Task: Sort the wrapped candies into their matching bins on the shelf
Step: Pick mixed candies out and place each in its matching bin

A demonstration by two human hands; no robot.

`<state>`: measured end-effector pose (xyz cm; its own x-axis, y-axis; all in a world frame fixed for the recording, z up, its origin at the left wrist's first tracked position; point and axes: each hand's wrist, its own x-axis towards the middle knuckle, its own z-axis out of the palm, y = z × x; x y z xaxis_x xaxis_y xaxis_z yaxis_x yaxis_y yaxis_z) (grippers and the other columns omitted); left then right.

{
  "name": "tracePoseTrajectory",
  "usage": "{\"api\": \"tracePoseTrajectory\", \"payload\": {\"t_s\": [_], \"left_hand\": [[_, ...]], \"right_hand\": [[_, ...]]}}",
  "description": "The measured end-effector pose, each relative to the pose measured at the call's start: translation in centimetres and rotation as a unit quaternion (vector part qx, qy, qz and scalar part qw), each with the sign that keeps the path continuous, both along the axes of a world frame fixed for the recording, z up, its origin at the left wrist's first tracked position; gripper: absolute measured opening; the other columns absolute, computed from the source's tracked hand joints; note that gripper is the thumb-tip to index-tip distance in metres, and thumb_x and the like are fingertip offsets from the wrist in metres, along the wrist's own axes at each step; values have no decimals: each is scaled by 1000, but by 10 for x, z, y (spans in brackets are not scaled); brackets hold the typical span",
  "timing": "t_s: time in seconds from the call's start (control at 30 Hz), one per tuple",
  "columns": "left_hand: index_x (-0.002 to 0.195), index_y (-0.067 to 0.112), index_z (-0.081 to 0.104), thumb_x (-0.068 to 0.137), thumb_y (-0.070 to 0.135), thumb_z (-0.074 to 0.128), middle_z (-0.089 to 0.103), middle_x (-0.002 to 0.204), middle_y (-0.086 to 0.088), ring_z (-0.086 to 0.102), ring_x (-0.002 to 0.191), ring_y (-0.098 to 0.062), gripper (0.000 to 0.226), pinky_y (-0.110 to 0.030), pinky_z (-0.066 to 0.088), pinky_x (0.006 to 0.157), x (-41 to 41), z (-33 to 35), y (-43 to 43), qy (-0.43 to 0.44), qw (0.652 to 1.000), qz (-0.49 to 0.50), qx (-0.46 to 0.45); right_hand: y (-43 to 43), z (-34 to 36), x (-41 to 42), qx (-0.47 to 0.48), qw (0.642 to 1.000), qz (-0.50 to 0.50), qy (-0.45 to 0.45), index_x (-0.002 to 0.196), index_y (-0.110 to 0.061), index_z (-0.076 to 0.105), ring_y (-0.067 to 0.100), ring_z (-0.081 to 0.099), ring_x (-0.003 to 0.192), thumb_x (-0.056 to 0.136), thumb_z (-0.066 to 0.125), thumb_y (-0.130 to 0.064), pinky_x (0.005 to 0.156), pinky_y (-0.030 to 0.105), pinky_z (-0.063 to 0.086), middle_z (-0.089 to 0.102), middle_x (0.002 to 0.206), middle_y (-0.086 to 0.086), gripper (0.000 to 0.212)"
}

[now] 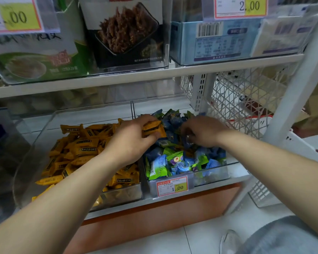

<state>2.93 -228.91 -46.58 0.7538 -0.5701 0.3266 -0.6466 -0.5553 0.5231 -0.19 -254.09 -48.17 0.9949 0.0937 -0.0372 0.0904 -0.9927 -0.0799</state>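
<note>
White shop shelf (99,83). Left hand (132,138) grips yellow candies (153,128) over the right bin (211,174), beside the left bin (123,194). Right hand (202,131) curls fingers among blue candies (160,162); hold unclear.

Yellow-orange foil-wrapped candies (84,153), each with a black label band, fill the clear plastic bin on the left (117,196). Two orange-and-black wrappers (153,128) of the same kind, gripped in the left hand (128,142), show against the blue and lime-green wrapped candies (173,162) of the clear plastic bin on the right (213,174); some of these bear a purple patch with a peach spot. On that bin's near wall is a white price tag (172,186) with a red border and a yellow block. The metal shelf frame (117,77) is white and its base panel (154,217) orange-brown. Farther up stand a green carton (35,57), a black carton (128,33) picturing brown snacks, and a pale blue carton (218,39).
</note>
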Motion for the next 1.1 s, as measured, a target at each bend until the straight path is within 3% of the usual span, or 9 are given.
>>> {"api": "tracePoseTrajectory", "payload": {"t_s": [0.1, 0.23, 0.3, 0.37, 0.43, 0.5, 0.77, 0.93, 1.1], "left_hand": [[125, 32, 58, 90, 42, 66, 68, 99, 10, 62, 87, -12, 37, -27, 49, 73, 1, 0, 0, -7, 1000, -2, 1], [121, 32, 58, 90, 41, 67, 68, 95, 10, 62, 83, -11, 34, -30, 51, 72, 1, -1, 0, -18, 1000, -10, 12], [120, 33, 58, 89, 41, 67, 68, 93, 11, 62, 80, -9, 33, -30, 51, 69, 2, -1, -1, -16, 1000, -15, 17], [121, 34, 58, 89, 42, 67, 67, 93, 12, 62, 79, -7, 34, -29, 50, 68, 2, -1, -1, -15, 1000, -17, 21], [121, 35, 57, 89, 42, 67, 67, 93, 12, 62, 80, -7, 33, -29, 50, 68, 3, -1, 0, -14, 999, -18, 23], [121, 36, 58, 89, 42, 67, 67, 93, 13, 62, 80, -6, 33, -28, 51, 69, 2, -1, 0, -12, 999, -19, 25], [123, 35, 56, 90, 44, 65, 63, 88, 20, 59, 78, 6, 36, -11, 42, 60, -1, 1, 3, -4, 999, -26, 27], [122, 35, 57, 89, 41, 67, 60, 87, 27, 56, 84, 15, 34, -5, 41, 63, -5, 3, 3, 11, 999, -32, 7], [117, 32, 60, 88, 37, 70, 64, 91, 21, 59, 81, 8, 31, -3, 39, 63, -3, 3, 0, 40, 998, -2, -43]], "right_hand": [[-8, 6, 1, -26, 990, -59, -129, 107, -35, 64, 24, 59, 104, 89, 61, -22, 73, 35, 48, 61, 110, -4, 22], [-10, 4, 2, -17, 986, -59, -153, 116, -30, 65, 26, 48, 114, 88, 65, -24, 81, 39, 50, 53, 118, 0, 28], [-3, 3, 2, 113, 988, -10, -108, 113, -32, 67, 17, 57, 104, 88, 67, -30, 83, 35, 51, 58, 108, -7, 25], [5, -2, 0, 191, 981, 8, 17, 118, -34, 66, 11, 62, 103, 88, 70, -28, 88, 30, 51, 65, 109, -13, 31], [6, -9, 0, 120, 986, 26, 109, 133, -32, 59, 14, 59, 111, 86, 72, -26, 91, 30, 49, 62, 124, -10, 49], [2, -11, 2, 73, 987, 29, 143, 139, -32, 53, 16, 55, 109, 80, 77, -23, 85, 27, 44, 55, 124, -9, 64], [9, -19, 13, 24, 989, 21, 142, 126, -27, 54, 21, 58, 98, 69, 84, -29, 82, 36, 52, 60, 110, -5, 64], [-2, -15, 6, 115, 986, 10, 116, 110, -38, 62, 12, 62, 83, 69, 80, -25, 62, 26, 46, 64, 92, -13, 47], [-18, 4, -2, 239, 970, -39, 19, 121, -30, 64, 6, 62, 90, 76, 81, -37, 79, 23, 50, 66, 105, -10, 49]]}}
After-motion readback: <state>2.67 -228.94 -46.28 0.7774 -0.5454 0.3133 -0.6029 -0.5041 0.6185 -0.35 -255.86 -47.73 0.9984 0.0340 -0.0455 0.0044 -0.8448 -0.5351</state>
